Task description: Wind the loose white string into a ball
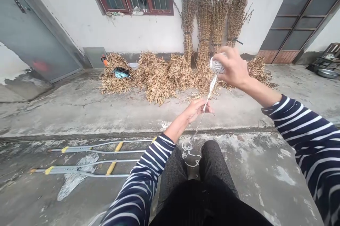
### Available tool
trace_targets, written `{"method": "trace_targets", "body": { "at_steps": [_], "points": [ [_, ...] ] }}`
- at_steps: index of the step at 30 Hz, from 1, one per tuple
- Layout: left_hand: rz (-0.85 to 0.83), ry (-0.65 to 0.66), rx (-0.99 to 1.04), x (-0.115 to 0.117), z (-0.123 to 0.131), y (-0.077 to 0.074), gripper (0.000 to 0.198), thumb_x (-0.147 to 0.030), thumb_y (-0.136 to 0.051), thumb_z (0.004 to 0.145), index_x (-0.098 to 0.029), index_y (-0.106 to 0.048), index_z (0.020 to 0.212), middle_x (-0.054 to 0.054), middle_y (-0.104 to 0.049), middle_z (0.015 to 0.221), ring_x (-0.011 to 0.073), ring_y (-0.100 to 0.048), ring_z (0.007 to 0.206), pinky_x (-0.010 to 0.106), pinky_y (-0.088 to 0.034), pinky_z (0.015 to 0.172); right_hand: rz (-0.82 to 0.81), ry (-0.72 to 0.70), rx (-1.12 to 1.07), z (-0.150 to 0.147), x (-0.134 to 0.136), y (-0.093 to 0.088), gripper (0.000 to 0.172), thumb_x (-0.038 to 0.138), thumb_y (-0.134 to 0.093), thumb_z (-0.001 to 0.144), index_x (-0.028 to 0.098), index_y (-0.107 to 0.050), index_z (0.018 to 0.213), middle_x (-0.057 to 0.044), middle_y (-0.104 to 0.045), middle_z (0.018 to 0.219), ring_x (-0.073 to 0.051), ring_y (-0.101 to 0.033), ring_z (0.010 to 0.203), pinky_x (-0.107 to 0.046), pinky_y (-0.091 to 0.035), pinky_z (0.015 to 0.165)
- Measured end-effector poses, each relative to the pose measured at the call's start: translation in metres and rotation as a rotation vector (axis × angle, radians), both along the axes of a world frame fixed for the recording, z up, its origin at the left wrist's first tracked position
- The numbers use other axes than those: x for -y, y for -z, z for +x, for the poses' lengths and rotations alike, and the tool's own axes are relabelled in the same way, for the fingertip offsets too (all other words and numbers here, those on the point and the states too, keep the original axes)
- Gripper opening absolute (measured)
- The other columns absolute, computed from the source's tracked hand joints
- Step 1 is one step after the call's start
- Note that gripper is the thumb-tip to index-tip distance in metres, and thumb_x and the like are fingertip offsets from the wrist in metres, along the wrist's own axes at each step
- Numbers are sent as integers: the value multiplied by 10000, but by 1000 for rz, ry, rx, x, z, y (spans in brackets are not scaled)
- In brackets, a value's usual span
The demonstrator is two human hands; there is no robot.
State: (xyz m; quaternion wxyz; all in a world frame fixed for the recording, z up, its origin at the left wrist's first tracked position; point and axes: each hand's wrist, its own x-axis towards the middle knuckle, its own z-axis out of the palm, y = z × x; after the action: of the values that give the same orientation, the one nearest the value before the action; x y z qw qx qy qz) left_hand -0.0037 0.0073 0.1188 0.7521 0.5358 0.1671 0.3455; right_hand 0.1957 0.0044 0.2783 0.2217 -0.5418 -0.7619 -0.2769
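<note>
Raised in front of the dried plants, my right hand (pixel 235 67) is closed around a ball of white cord (pixel 217 66). A white strand (pixel 211 87) runs down from the ball to my left hand (pixel 196 110), whose fingers pinch it lower and nearer to me. Below that hand the strand continues as a thin, twisted length. More white cord (pixel 193 162) lies in loose loops on the ground between my knees.
Two metal crutches (pixel 87 150) with yellow grips lie at the left, a clear plastic sheet (pixel 73 183) under them. Heaps of dry stalks (pixel 159 77) line the raised concrete ledge (pixel 111 116). Tied bundles of tall stalks (pixel 203 24) lean on the wall.
</note>
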Motion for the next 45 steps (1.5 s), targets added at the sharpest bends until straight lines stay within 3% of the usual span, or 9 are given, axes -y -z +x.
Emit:
{"method": "trace_targets", "body": {
  "at_steps": [4,8,13,17,21,27,32,37,45],
  "points": [
    [-38,136,-14,13,-9,5,493,-662,-756,809,-180,-666,753,55,-688,644,221,-731,715,411,-566,879,5,1,-5,4,-3,12,468,331,-680,885,306,-626,1349,-88,-503,1547,-392,-469,1335,-372,-575,681],
    [68,91,-125,16,-16,8,528,-697,-762,801,-171,-713,790,98,-759,802,238,-744,811,425,-561,920,22,-1,-31,7,-1,24,435,403,-662,926,298,-637,1347,-97,-468,1579,-371,-450,1339,-372,-581,702],
    [400,-402,-570,-2,-11,22,328,-401,-853,771,-171,-794,997,118,-793,1070,290,-711,1061,448,-503,1063,20,-17,-61,2,1,29,472,488,-656,928,280,-632,1351,-113,-499,1525,-391,-465,1349,-409,-594,741],
    [401,-606,-475,-13,3,19,437,-240,-798,813,-211,-723,1243,107,-713,1364,279,-660,1231,363,-578,948,4,-12,-32,-13,6,22,488,532,-636,939,326,-611,1379,-87,-500,1542,-394,-451,1357,-420,-594,773],
    [183,-565,-126,-13,21,-5,396,-184,-707,888,-173,-655,1280,127,-664,1431,249,-668,1238,279,-615,768,2,8,30,-30,11,21,442,437,-615,952,329,-617,1381,-71,-488,1575,-369,-454,1333,-355,-579,737],
    [35,-589,28,-5,31,-24,76,-188,-671,933,-123,-695,964,45,-750,825,136,-702,728,240,-563,677,57,-69,37,-37,1,33,384,310,-493,993,279,-638,1347,-79,-539,1520,-332,-463,1290,-286,-547,686],
    [6,-545,-47,-4,21,-20,142,-105,-589,912,-122,-692,815,7,-712,691,76,-628,566,172,-447,530,97,-141,16,-34,-9,39,346,337,-456,1034,237,-653,1301,-103,-559,1473,-307,-473,1270,-262,-532,689],
    [-82,-452,-111,-5,12,-11,114,-106,-612,876,-116,-683,787,27,-724,718,96,-675,608,171,-442,513,136,-176,1,-29,-15,43,332,377,-479,1039,213,-650,1271,-92,-562,1456,-298,-481,1263,-268,-553,749],
    [-191,-336,-68,-10,14,10,136,-205,-723,878,-103,-670,805,54,-743,763,149,-735,745,305,-593,795,132,-284,-55,-23,-31,52,300,326,-546,1011,238,-642,1281,-74,-549,1463,-325,-490,1301,-346,-589,843]
  ]
}}
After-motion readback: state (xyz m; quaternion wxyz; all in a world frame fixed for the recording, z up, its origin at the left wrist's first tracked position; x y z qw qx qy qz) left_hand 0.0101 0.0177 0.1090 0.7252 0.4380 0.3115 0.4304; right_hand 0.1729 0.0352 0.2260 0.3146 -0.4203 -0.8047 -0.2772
